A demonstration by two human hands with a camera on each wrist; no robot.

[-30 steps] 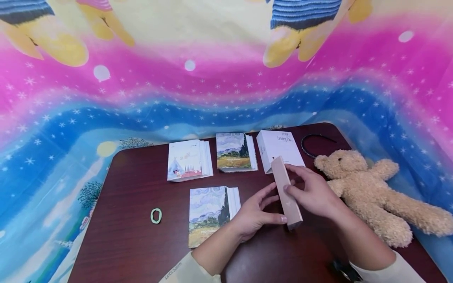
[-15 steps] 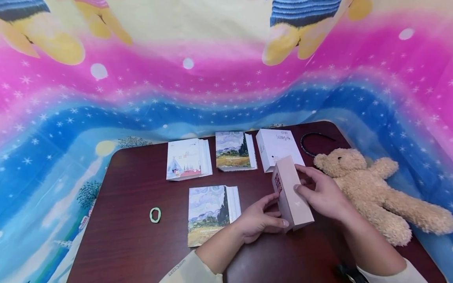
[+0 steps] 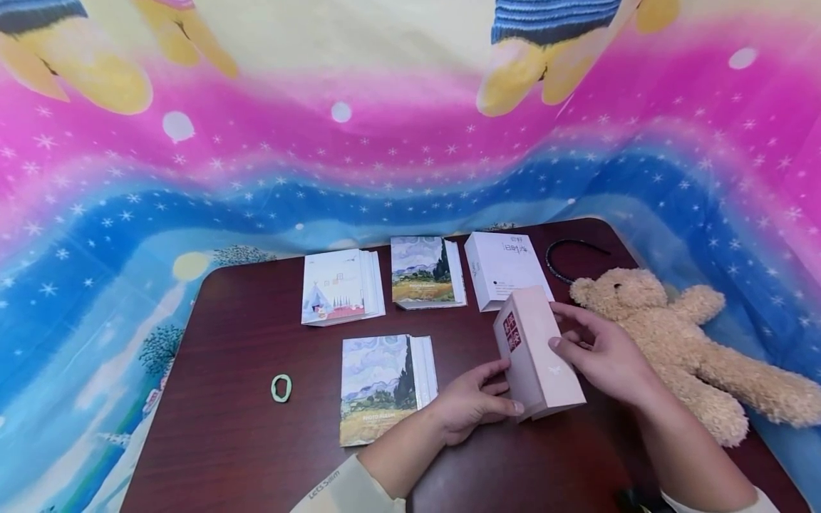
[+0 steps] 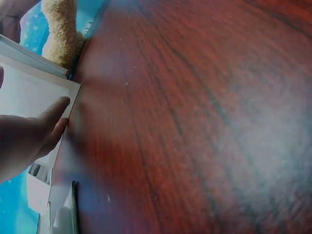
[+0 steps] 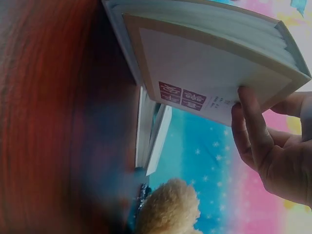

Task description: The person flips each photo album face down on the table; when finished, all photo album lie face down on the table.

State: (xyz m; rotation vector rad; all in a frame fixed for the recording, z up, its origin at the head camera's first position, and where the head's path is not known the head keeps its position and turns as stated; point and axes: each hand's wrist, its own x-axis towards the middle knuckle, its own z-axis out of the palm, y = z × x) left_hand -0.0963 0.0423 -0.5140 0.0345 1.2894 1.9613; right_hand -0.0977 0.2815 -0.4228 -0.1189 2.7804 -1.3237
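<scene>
A thick pale pink photo album [image 3: 551, 367], red characters on its cover, stands on its long edge with the spine up, at or just above the table. My right hand [image 3: 606, 349] holds it, thumb on the spine and fingers against the right cover. In the right wrist view the album [image 5: 195, 68] shows its page ends, and fingers [image 5: 253, 122] touch the cover. My left hand [image 3: 471, 402] rests its fingertips on the left cover near the bottom. The left wrist view shows straightened left fingers [image 4: 53, 114] along that cover.
Left of the hands lies a landscape photo album [image 3: 378, 388]. Behind stand a tent-picture album [image 3: 333, 285], another landscape album [image 3: 420, 274] and a white box-like album [image 3: 509, 267]. A teddy bear [image 3: 667, 349], black headband [image 3: 554, 271] and green hair tie [image 3: 281, 388] lie on the table [image 3: 218, 335].
The pink album has turned and shifted slightly right, so its left cover with red characters now shows. My right hand has moved right with it; my left hand stays beside the cover.
</scene>
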